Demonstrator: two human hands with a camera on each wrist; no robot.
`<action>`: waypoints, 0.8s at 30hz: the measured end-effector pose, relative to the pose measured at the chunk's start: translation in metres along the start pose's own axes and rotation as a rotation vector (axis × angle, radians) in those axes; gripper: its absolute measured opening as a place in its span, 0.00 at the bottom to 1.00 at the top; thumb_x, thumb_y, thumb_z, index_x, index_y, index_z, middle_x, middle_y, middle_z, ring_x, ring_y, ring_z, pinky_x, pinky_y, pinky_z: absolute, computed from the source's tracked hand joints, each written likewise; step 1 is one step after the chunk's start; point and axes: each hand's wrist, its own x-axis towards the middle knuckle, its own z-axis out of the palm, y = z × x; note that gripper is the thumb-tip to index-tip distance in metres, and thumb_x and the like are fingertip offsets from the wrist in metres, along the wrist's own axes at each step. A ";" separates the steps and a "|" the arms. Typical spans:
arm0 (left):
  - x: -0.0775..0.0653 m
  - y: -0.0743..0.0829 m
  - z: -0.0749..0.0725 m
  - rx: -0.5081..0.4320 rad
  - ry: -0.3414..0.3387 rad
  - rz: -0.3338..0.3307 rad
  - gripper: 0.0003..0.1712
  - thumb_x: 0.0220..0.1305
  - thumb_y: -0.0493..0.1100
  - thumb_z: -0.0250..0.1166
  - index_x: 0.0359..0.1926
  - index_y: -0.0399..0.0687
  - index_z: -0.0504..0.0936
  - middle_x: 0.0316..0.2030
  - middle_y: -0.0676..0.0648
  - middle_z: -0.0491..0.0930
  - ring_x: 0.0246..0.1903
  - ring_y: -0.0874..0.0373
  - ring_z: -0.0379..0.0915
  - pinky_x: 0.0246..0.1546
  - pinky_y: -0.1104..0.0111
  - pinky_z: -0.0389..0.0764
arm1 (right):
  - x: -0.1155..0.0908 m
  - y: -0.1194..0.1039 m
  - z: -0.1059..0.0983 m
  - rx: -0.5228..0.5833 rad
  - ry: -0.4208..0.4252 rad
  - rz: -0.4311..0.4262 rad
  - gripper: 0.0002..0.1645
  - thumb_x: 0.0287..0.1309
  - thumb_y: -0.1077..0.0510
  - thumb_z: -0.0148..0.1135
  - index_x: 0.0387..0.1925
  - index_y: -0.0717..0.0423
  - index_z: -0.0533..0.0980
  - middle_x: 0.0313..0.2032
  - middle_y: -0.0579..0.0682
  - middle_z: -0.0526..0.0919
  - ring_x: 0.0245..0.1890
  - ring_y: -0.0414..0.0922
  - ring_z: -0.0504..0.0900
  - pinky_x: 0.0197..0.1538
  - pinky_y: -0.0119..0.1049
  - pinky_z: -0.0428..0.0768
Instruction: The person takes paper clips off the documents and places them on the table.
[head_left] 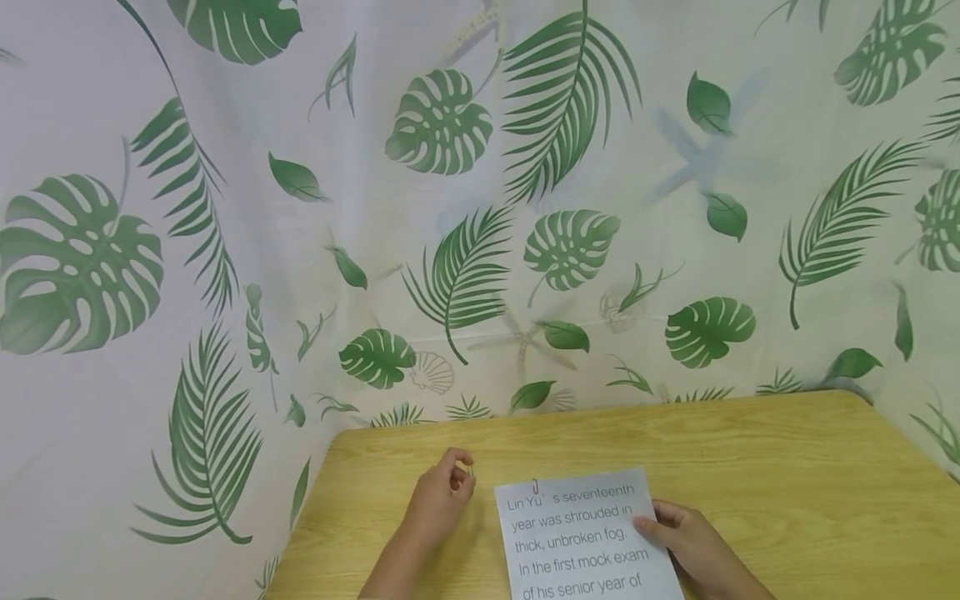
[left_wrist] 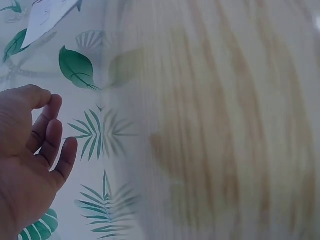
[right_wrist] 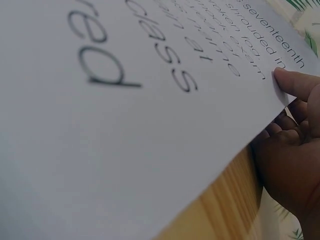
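My right hand (head_left: 693, 542) grips the right edge of a white printed sheet of paper (head_left: 577, 542), thumb on the front and the other fingers behind. In the right wrist view the paper (right_wrist: 125, 150) fills most of the picture, tilted above the table. A red paper clip (head_left: 536, 487) sits on its top edge, towards the left corner. Left of the sheet, my left hand (head_left: 442, 497) is raised, pinching a small, thin yellow-green clip (head_left: 471, 472) between thumb and index finger. In the left wrist view those fingertips meet at the left hand (left_wrist: 30, 135), and the clip is hidden there.
A wood-grain table (head_left: 787, 483) with rounded corners lies under both hands. Behind it and to the left hangs a white curtain (head_left: 322, 275) printed with green leaves, close against the table's far edge.
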 end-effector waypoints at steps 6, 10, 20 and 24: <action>0.003 -0.006 0.005 0.137 -0.052 0.012 0.12 0.71 0.45 0.61 0.53 0.57 0.77 0.38 0.55 0.85 0.37 0.62 0.76 0.35 0.68 0.78 | -0.001 0.000 0.000 0.005 0.003 0.000 0.40 0.69 0.46 0.61 0.69 0.70 0.64 0.48 0.51 0.87 0.44 0.46 0.87 0.45 0.37 0.85; 0.002 -0.011 0.009 0.130 -0.082 0.018 0.10 0.68 0.44 0.65 0.49 0.57 0.79 0.36 0.57 0.85 0.35 0.66 0.77 0.36 0.70 0.79 | -0.001 0.000 0.000 0.009 0.015 0.006 0.40 0.68 0.46 0.61 0.69 0.69 0.64 0.48 0.50 0.87 0.44 0.46 0.87 0.45 0.37 0.85; 0.005 -0.018 0.009 0.101 -0.136 0.010 0.06 0.66 0.44 0.68 0.44 0.57 0.82 0.37 0.54 0.86 0.39 0.61 0.80 0.42 0.64 0.82 | 0.000 0.005 -0.001 0.054 0.003 0.009 0.39 0.69 0.47 0.61 0.69 0.68 0.64 0.48 0.51 0.88 0.44 0.48 0.88 0.45 0.39 0.86; 0.007 -0.021 0.008 0.093 -0.142 -0.004 0.07 0.65 0.44 0.69 0.43 0.55 0.81 0.36 0.55 0.84 0.39 0.62 0.79 0.44 0.63 0.82 | 0.000 0.007 -0.002 0.082 -0.033 -0.003 0.38 0.69 0.47 0.60 0.69 0.68 0.64 0.48 0.51 0.88 0.44 0.49 0.89 0.45 0.41 0.87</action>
